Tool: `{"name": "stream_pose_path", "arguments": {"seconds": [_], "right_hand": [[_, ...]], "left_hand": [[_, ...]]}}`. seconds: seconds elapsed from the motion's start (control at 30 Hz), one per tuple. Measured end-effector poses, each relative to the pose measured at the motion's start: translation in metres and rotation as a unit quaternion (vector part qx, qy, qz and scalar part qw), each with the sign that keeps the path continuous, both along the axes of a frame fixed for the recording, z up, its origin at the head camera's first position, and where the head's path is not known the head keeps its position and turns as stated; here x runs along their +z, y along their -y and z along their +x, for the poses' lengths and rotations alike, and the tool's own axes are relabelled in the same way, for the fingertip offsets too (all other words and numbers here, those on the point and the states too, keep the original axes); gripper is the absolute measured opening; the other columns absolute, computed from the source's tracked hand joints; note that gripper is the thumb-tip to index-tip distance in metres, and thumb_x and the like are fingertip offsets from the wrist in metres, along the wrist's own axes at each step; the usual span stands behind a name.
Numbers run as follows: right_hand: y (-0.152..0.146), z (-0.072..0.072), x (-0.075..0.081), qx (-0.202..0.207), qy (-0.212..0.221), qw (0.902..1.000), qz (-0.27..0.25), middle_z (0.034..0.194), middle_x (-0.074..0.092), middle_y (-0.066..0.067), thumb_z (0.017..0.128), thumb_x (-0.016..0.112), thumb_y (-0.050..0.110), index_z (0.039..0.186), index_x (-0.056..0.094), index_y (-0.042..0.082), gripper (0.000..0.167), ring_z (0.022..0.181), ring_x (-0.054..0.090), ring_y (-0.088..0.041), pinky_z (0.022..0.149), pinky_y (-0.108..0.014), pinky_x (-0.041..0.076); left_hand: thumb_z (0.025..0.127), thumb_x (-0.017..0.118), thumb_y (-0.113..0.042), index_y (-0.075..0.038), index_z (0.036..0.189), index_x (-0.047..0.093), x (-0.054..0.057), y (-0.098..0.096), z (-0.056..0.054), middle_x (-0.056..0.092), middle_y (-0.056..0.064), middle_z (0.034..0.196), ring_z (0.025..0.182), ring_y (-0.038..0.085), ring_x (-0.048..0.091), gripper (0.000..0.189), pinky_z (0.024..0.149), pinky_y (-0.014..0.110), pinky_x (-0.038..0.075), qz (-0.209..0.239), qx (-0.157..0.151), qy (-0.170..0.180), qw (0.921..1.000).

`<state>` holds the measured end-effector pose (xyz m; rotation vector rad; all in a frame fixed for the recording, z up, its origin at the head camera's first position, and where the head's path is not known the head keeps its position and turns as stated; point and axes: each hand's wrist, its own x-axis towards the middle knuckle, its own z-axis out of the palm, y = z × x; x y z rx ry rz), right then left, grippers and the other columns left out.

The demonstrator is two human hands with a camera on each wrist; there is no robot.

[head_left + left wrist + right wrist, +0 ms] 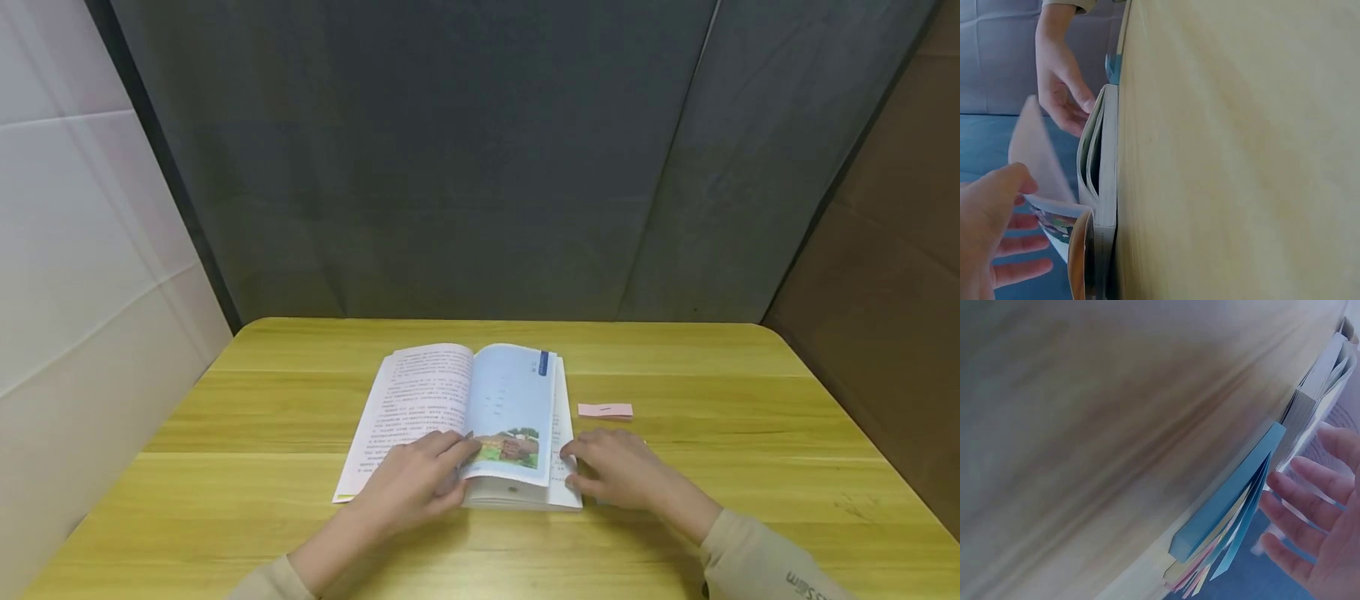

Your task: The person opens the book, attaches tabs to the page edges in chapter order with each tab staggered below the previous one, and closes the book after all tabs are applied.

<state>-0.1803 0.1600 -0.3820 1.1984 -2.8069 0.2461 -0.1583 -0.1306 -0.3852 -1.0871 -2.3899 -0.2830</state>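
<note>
An open book [367,450] lies on the table, printed text on its left page and a light blue illustrated page [502,383] on its right. My left hand [420,475] lies over the lower middle of the book, fingers reaching onto the illustrated page. In the left wrist view its fingers are loosely spread around a raised page [1038,153]; whether they touch it is unclear. My right hand [618,467] is at the book's right edge, fingers relaxed and slightly bent. Close below those fingers, the right wrist view shows a blue folded pad [1229,494] with several coloured strips fanned out.
A pink paper slip [605,411] with a dark mark lies right of the book. The wooden table [262,400] ends at a dark grey curtain [450,167]. Pale fabric [90,208] hangs on the left and a brown panel [877,250] stands on the right.
</note>
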Motion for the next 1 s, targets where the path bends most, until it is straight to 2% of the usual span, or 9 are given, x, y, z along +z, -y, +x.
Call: {"name": "stream_pose_path", "arguments": {"seconds": [0.23, 0.43, 0.8, 1.0], "right_hand": [[0.002, 0.001, 0.000, -0.011, -0.004, 0.9999, 0.005, 0.078, 0.054, 0.005, 0.076, 0.064, 0.029, 0.100, 0.063, 0.010, 0.031, 0.060, 0.038, -0.007, 0.047, -0.021, 0.032], [0.003, 0.002, -0.001, -0.014, -0.006, 0.9999, 0.005, 0.076, 0.052, 0.006, 0.075, 0.065, 0.030, 0.100, 0.063, 0.010, 0.032, 0.059, 0.037, -0.007, 0.047, -0.020, 0.030], [0.002, 0.001, -0.002, -0.016, -0.012, 0.9998, 0.005, 0.077, 0.053, 0.005, 0.075, 0.064, 0.031, 0.099, 0.063, 0.010, 0.032, 0.060, 0.037, -0.008, 0.050, -0.022, 0.031], [0.002, 0.001, -0.002, -0.011, -0.018, 0.9998, 0.003, 0.076, 0.052, 0.006, 0.074, 0.065, 0.031, 0.099, 0.063, 0.010, 0.033, 0.059, 0.036, -0.007, 0.050, -0.022, 0.030]], "left_hand": [[0.075, 0.057, -0.025, -0.012, 0.115, 0.055, 0.008, 0.009, 0.001, 0.055, -0.003, 0.100, 0.087, 0.013, 0.055, 0.042, 0.055, 0.028, 0.047, 0.072, -0.011, -0.047, 0.9963], [0.077, 0.049, -0.024, -0.008, 0.118, 0.053, 0.012, 0.016, 0.001, 0.054, 0.001, 0.107, 0.091, 0.017, 0.054, 0.044, 0.060, 0.030, 0.047, 0.126, -0.010, -0.081, 0.9886], [0.066, 0.042, -0.011, -0.001, 0.116, 0.053, 0.017, 0.019, -0.003, 0.051, 0.012, 0.117, 0.100, 0.026, 0.050, 0.052, 0.076, 0.035, 0.042, 0.178, -0.021, -0.125, 0.9758], [0.068, 0.035, -0.008, 0.001, 0.114, 0.054, 0.019, 0.022, -0.004, 0.051, 0.015, 0.116, 0.099, 0.030, 0.050, 0.051, 0.078, 0.037, 0.041, 0.175, -0.025, -0.140, 0.9742]]}}
